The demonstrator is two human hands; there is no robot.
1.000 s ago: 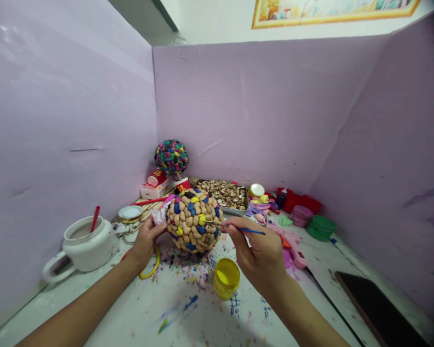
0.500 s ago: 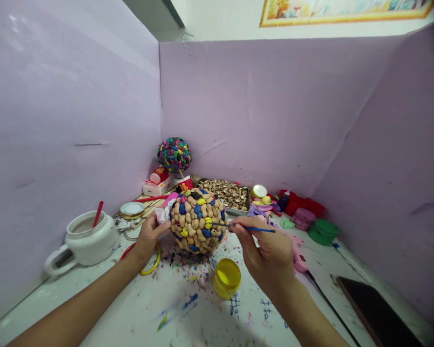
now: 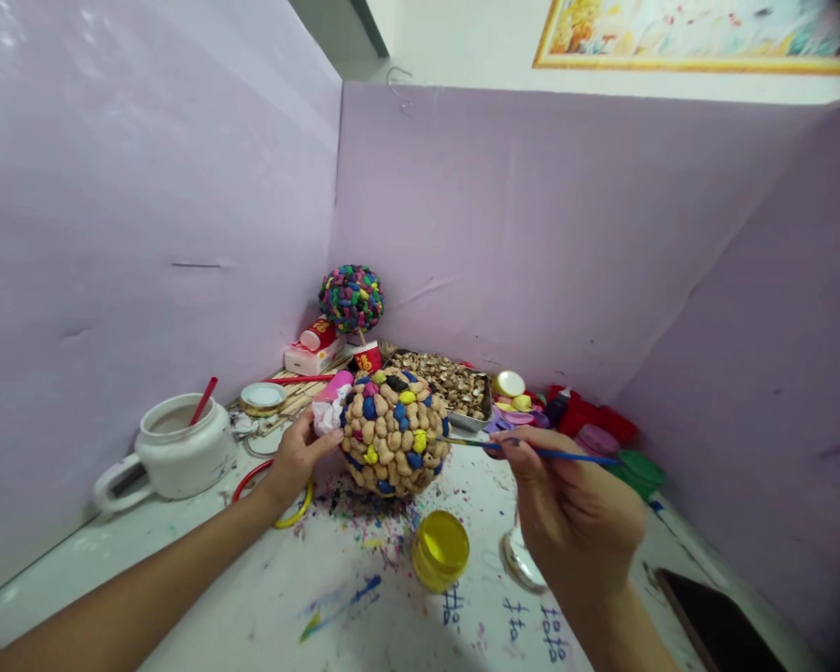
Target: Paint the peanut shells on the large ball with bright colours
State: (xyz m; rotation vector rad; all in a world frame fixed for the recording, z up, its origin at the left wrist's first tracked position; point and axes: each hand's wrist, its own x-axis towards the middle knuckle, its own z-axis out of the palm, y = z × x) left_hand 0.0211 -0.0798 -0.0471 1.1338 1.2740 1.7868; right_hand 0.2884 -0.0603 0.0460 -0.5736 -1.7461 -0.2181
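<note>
A ball covered in peanut shells [image 3: 389, 425], mostly bare tan with some painted blue, yellow, pink and black, rests on the paint-flecked table. Against its left side my left hand [image 3: 295, 467] is closed, steadying it, with a crumpled white tissue [image 3: 328, 416] between palm and ball. My right hand [image 3: 578, 504] pinches a blue-handled paintbrush [image 3: 567, 455], its tip at the ball's right side, close to a yellow shell. In front of the ball stands an open jar of yellow paint [image 3: 441, 553]. A round lid [image 3: 524, 560] lies partly behind my right wrist.
At the left stands a white mug [image 3: 186, 457] with a red stick. Behind are a finished multicoloured ball [image 3: 352, 299] on a stick in a red cup, and a metal tray of shells [image 3: 455, 387]. Paint pots [image 3: 640, 473] and a phone [image 3: 718, 621] are on the right.
My right hand has drawn back to the right with the brush, whose tip has left the yellow shell for a spot just right of it. The view has shifted slightly.
</note>
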